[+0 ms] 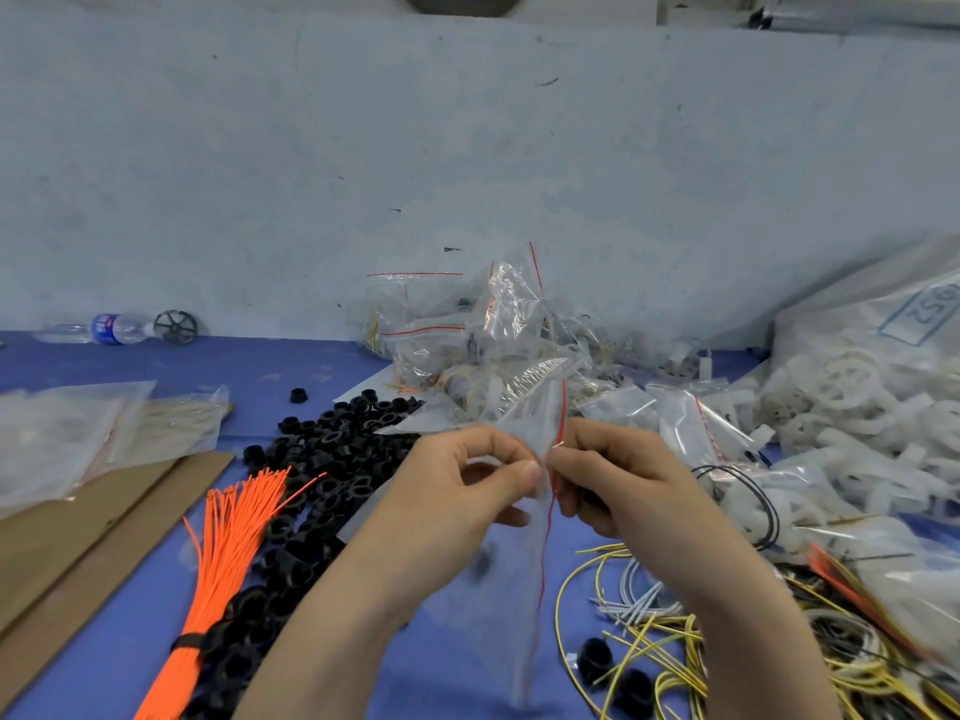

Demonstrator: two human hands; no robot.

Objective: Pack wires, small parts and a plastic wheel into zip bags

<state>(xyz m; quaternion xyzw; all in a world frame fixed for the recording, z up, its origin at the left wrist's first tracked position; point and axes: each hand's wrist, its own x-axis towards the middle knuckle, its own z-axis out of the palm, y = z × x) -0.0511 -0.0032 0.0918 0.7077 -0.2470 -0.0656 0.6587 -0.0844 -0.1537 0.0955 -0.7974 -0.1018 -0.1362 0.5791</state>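
Pinched between thumb and curled fingers (522,472) of the left hand (467,491): the red-striped mouth edge of a clear zip bag (524,579). Pinching the same edge from the other side, almost touching the left thumb: the right hand (618,480), fingers curled in, with something dark inside the palm, too hidden to name. Held above the bench (457,662), in the middle of the view; bag turned on its side, red zip line running down between the two hands. Blurred and very transparent in the lower part, so contents hard to make out; only a dark smudge visible inside, near the left wrist.

Under and left of the left forearm: heap of black plastic rings (311,485), partly covered by the arm. Further left: bundle of orange wires (223,558) tied with a dark band, lower end cut off by the frame, then flat brown cardboard (88,537) and clear bags of pale parts (57,439). Below the right forearm: tangled yellow wires (670,646) and some grey-white ones, partly hidden by the arm. Behind the hands: pile of filled zip bags (467,330) against the pale wall. Right side: heap of white plastic wheels (841,407) and a large bag with a label, only partly readable. Far left by the wall: a lying water bottle (104,328) and just beside it a black spoked wheel (176,327).
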